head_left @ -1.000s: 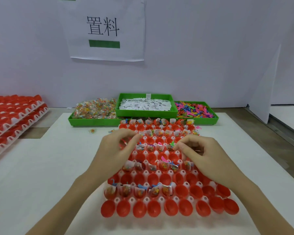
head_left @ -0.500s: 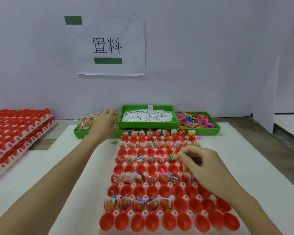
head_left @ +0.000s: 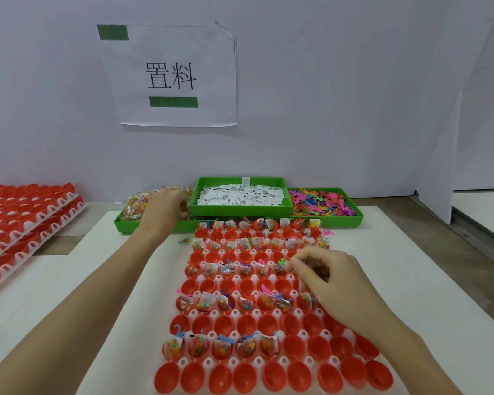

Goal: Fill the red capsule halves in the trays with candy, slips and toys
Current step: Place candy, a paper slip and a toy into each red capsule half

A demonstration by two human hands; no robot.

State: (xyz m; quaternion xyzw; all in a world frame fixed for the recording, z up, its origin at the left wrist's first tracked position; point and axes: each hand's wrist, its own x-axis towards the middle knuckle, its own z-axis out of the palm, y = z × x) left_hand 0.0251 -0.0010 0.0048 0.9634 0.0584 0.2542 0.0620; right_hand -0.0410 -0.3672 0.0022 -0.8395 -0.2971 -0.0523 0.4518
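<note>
Both hands are at work: the left hand [head_left: 166, 205] has left the capsule tray [head_left: 257, 361] it hovered over a second ago and now reaches into the heap of candy packets [head_left: 139, 202] in the left green bin [head_left: 119, 223], its fingers buried there, so whether it has closed on a packet cannot be told. Her or his right hand [head_left: 324, 273] has stayed over the tray's right side, fingers curled together above the fourth row back; a small load may sit inside them, but it is hidden.

That reach suggests another round of candy is being fetched for the red capsule halves [head_left: 294, 344], which stand in rows in the white tray directly before the person; alternate rows already carry packets, slips and toys, while the nearest filled row stops partway across.

Beyond the tray sit a green bin of white paper slips [head_left: 240, 195] and one of bright plastic toys [head_left: 322, 202]. All rests on a white table surface [head_left: 411, 280]. Stacked trays of capsules [head_left: 20, 218] wait at far left. A paper sign [head_left: 174, 75] with green tape hangs on the pale wall [head_left: 354, 95].
</note>
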